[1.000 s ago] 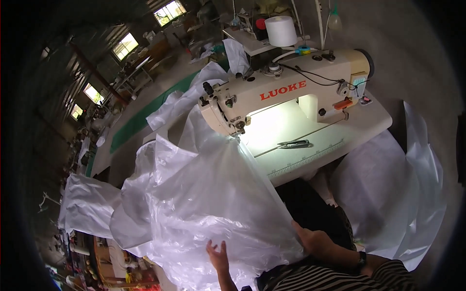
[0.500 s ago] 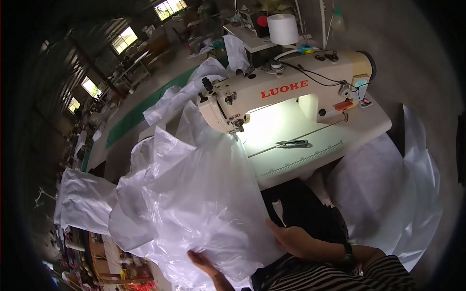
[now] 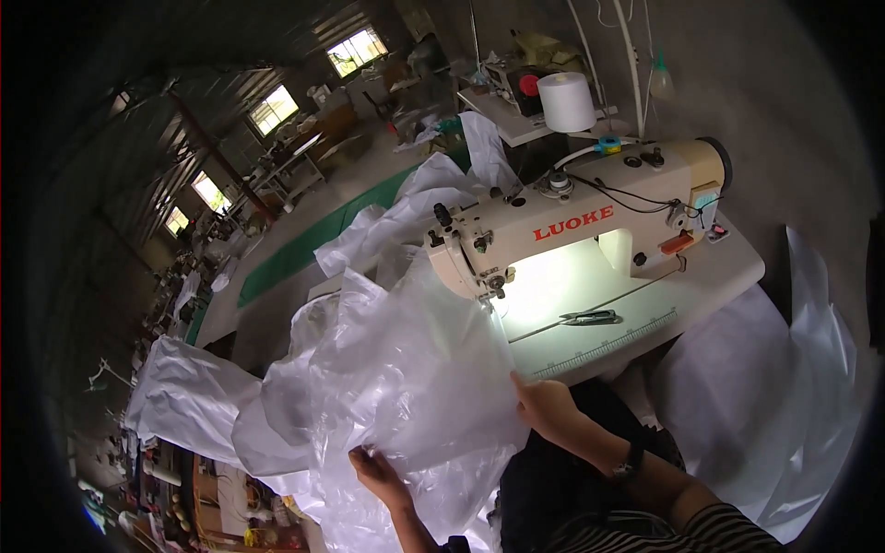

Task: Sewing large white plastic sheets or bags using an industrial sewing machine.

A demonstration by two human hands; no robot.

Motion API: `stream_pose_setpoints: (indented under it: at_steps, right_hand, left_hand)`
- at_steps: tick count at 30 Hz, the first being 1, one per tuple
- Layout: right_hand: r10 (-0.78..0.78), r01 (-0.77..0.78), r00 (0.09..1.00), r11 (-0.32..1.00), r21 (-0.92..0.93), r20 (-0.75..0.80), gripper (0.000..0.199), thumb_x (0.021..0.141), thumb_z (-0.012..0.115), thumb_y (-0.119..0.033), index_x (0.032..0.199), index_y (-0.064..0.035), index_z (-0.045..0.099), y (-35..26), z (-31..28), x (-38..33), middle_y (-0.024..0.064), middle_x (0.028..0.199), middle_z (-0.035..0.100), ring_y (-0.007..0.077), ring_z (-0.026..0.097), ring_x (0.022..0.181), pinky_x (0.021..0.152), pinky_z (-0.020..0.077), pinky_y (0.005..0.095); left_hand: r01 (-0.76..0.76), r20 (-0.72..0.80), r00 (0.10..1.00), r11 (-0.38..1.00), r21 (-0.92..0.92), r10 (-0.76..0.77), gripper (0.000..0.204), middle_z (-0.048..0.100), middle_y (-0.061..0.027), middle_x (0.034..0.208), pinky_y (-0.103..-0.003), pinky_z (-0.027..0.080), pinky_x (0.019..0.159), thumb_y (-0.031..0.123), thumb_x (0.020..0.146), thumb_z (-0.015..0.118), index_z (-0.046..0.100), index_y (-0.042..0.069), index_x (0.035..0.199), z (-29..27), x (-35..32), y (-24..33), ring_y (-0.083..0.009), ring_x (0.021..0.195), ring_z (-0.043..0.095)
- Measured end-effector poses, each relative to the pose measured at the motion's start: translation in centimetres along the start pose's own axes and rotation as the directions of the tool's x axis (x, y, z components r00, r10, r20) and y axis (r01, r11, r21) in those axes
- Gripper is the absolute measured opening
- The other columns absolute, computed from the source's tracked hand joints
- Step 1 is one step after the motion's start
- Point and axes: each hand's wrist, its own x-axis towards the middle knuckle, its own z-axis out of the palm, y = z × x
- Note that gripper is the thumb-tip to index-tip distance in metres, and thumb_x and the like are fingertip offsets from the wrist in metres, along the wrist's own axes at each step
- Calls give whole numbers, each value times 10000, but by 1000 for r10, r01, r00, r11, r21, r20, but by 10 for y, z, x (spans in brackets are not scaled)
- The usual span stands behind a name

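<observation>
At the bottom centre of the frame, the person's left hand (image 3: 376,472) pinches a fold of the clear plastic sheeting (image 3: 406,387), its fingers closed on the film. Just to the right and a little higher, the right hand (image 3: 544,405) grips the sheeting's right edge with curled fingers, and a dark wristband (image 3: 631,461) sits on the forearm that comes in from the lower right in a striped sleeve (image 3: 673,539). The sheeting fills the lower middle of the picture, bunched and crumpled, and billows away toward the lower left. Its upper edge reaches the needle end of the cream sewing machine (image 3: 572,226), which stands at centre right on a pale work table (image 3: 710,276). A small pair of snips (image 3: 590,317) lies on the lit table surface under the machine arm. More white material (image 3: 774,405) hangs at the right of the frame. Behind the machine, at top centre, a large white thread cone (image 3: 566,101) stands on a stand, and windows (image 3: 355,51) glow in the upper left.
</observation>
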Motion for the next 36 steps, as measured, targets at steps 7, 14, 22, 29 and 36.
stream_pose_setpoints:
  at_steps: [7, 14, 22, 29, 36]
  right_hand:
    - [12, -14, 998, 1000, -24, -68, 236, 809, 625, -136, 993, 11, 604, 30, 17, 73, 160, 747, 673, 370, 673, 735, 670, 529, 472]
    - [285, -320, 936, 443, 837, 207, 502, 870, 654, -122, 1330, 22, 513, 20, 4, 68, 92, 723, 650, 194, 624, 548, 479, 464, 328]
    - [292, -432, 895, 383, 817, 336, 438, 908, 662, -202, 1251, 42, 543, 14, -7, -27, 29, 658, 593, 96, 510, 468, 439, 404, 252]
    - [250, -258, 965, 860, 440, 77, 387, 930, 636, -289, 1139, 34, 605, 3, -27, -21, 110, 638, 622, 204, 626, 555, 579, 494, 354]
    - [354, -401, 911, 637, 659, 211, 377, 963, 588, -271, 1222, 3, 571, -5, -21, -30, 151, 665, 640, 304, 628, 542, 543, 496, 378]
  left_hand:
    - [-69, 63, 996, 998, 1, 69, 74, 511, -123, 809, -327, 444, 706, -51, 881, 499, 480, -23, 946, 40, 46, 5, -234, 733, 488]
    - [-64, 109, 992, 998, 18, 62, 84, 477, -106, 752, -314, 411, 646, 14, 928, 504, 446, 3, 869, 47, 51, -5, -206, 679, 432]
    - [-44, 216, 975, 997, -61, 56, 68, 488, -74, 778, -291, 410, 669, 14, 934, 507, 465, 9, 881, 35, 60, -3, -170, 716, 454]
    - [-359, -46, 916, 864, 354, 399, 150, 599, -86, 855, -386, 421, 718, 8, 826, 646, 534, 53, 915, 31, 41, 67, -275, 750, 522]
    - [-640, 523, 689, 760, 113, 502, 204, 624, -45, 871, -415, 423, 768, 228, 763, 762, 663, 119, 904, 109, -27, 113, -241, 783, 590]
